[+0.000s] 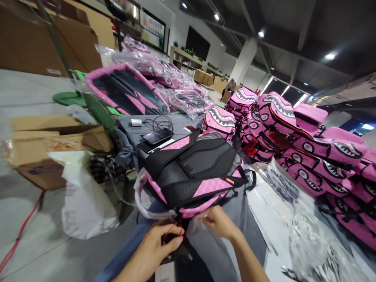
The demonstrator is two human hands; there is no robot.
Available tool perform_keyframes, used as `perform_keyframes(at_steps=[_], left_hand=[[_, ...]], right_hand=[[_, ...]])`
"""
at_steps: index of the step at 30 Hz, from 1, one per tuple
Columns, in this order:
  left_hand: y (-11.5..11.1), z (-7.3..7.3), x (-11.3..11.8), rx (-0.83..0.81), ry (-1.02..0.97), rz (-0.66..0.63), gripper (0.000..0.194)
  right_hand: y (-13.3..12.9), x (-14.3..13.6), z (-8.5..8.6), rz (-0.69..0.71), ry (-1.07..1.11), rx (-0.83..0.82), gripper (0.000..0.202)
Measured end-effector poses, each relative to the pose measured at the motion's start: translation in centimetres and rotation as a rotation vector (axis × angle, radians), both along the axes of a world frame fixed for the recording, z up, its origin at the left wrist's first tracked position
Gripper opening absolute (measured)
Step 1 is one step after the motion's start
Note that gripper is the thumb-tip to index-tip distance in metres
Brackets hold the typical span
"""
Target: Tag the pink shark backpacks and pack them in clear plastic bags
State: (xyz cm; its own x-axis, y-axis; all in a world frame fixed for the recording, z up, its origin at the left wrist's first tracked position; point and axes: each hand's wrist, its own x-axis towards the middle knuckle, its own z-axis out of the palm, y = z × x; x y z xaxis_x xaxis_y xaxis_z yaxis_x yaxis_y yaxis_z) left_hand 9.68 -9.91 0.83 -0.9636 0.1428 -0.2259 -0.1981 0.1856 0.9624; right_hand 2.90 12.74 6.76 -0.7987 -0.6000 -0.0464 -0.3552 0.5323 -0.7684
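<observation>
A pink and black backpack (205,160) lies in front of me with its padded back panel and shoulder straps facing up. Translucent plastic (142,201) curls around its near left edge. My left hand (157,244) is closed at the near end of the backpack, with a thin red cord (170,231) between thumb and fingers. Beside it on the right, my right hand (219,222) pinches a translucent plastic bag (202,231) just under the backpack's pink edge. The fingertips of my right hand are partly hidden by the plastic.
Pink shark-face backpacks (311,156) are piled on the right. Plastic-wrapped backpacks (126,90) lie at the back left. A phone (158,136), cables and a white charger (135,122) rest on the grey-covered table. Plastic bags (314,239) lie at right; an open carton (38,156) stands left.
</observation>
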Motion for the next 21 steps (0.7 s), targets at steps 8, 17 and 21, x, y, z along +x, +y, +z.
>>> perform_keyframes(at_steps=[8, 17, 21], left_hand=[[1.3, 3.5, -4.6, 0.205, -0.13, -0.168, 0.058], [4.7, 0.3, 1.2, 0.534, -0.157, -0.121, 0.055], [4.8, -2.2, 1.1, 0.03, 0.15, -0.111, 0.038]], right_hand=[[3.1, -3.9, 0.5, 0.079, -0.145, 0.049, 0.03], [-0.2, -0.1, -2.3, -0.039, -0.019, 0.056, 0.023], [-1.6, -0.8, -1.2, -0.109, 0.012, -0.043, 0.036]])
